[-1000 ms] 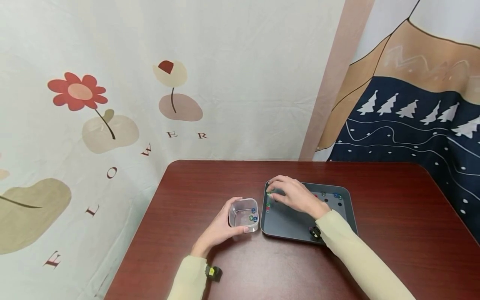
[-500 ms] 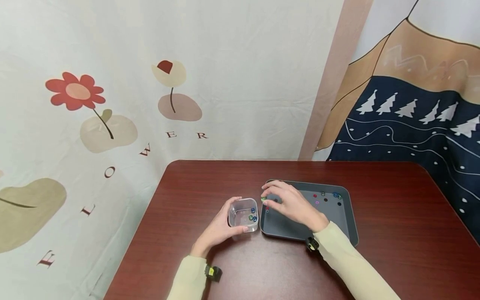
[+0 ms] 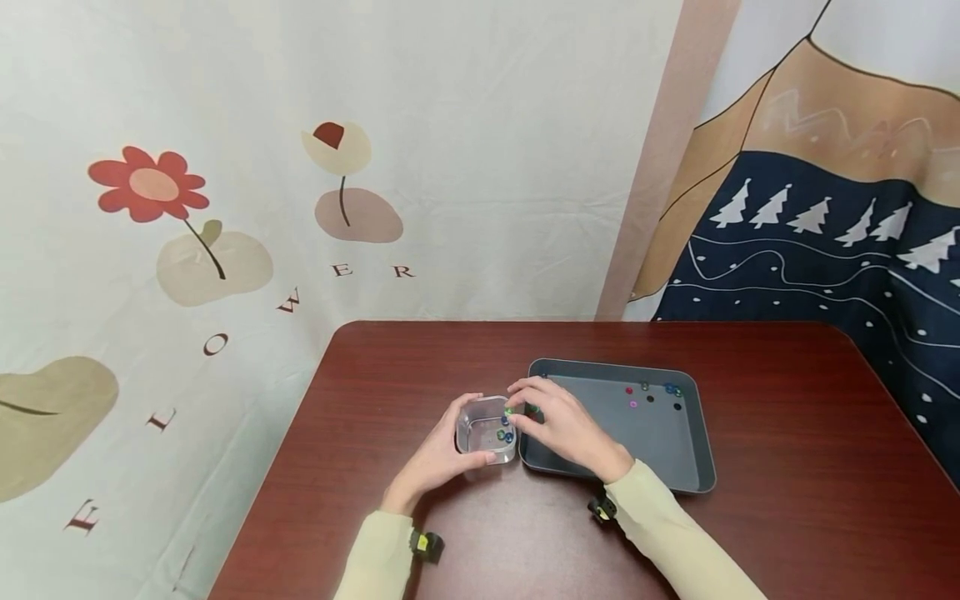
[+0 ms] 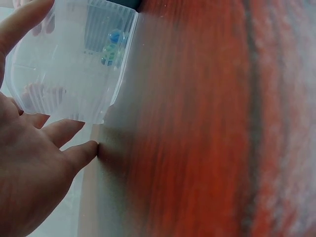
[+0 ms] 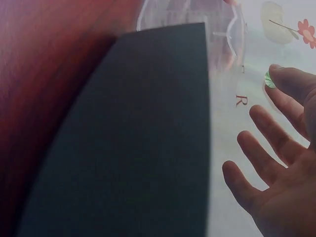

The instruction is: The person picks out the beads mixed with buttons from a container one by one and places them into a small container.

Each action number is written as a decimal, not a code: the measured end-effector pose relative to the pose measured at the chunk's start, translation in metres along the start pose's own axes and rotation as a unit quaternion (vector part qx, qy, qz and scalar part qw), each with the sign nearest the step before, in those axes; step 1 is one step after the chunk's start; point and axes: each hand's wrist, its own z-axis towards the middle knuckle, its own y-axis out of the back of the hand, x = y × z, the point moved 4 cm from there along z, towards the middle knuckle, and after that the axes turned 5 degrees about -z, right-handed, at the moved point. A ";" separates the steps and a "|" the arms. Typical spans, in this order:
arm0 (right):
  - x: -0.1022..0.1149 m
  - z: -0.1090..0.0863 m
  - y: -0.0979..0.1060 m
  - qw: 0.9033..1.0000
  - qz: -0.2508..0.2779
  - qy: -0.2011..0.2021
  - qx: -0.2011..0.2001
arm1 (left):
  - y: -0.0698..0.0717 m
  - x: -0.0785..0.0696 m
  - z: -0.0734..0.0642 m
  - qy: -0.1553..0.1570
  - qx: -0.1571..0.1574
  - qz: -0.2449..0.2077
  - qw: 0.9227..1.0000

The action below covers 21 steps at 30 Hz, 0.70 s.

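My left hand [image 3: 435, 467] holds a clear plastic container [image 3: 474, 433] by its sides, thumb on the near side and fingers round the far side. Inside it lie several blue and green marbles [image 4: 111, 47], seen through the wall in the left wrist view. Between thumb and index finger of my right hand [image 3: 558, 425] is a green marble [image 5: 269, 79], pinched at the container's right rim. The other right fingers spread apart in the right wrist view. A dark grey tray [image 3: 622, 454] stands just right of the container, partly under the right hand.
Toward the tray's back right lie several small pieces: blue marbles [image 3: 671, 389], a red piece [image 3: 629, 390], a pink ring [image 3: 633, 404] and dark pieces [image 3: 678, 407]. All stands on a reddish-brown table [image 3: 787, 467], with a printed curtain [image 3: 480, 167] behind it.
My right hand has lifted the green marble from the tray's left side and carried it left to the container's rim. The left hand and container have stayed in place.
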 end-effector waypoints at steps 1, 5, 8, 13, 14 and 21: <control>0.000 0.000 -0.002 1.000 0.000 -0.001 0.000 | 0.000 0.000 0.000 -0.002 0.000 0.001 1.000; 0.001 -0.001 -0.008 1.000 0.004 -0.007 0.001 | 0.000 -0.001 -0.001 -0.002 0.001 0.002 1.000; 0.000 -0.001 -0.012 1.000 0.010 -0.009 0.002 | 0.000 -0.001 -0.001 0.003 0.000 -0.004 1.000; -0.001 -0.002 -0.017 1.000 0.012 -0.012 0.003 | 0.000 -0.001 -0.001 0.004 -0.001 -0.018 1.000; -0.002 -0.002 -0.017 1.000 0.011 -0.013 0.004 | 0.000 -0.001 -0.001 0.004 0.000 -0.020 1.000; -0.004 -0.003 -0.021 1.000 0.006 -0.015 0.006 | 0.000 0.000 0.000 0.011 0.002 -0.002 1.000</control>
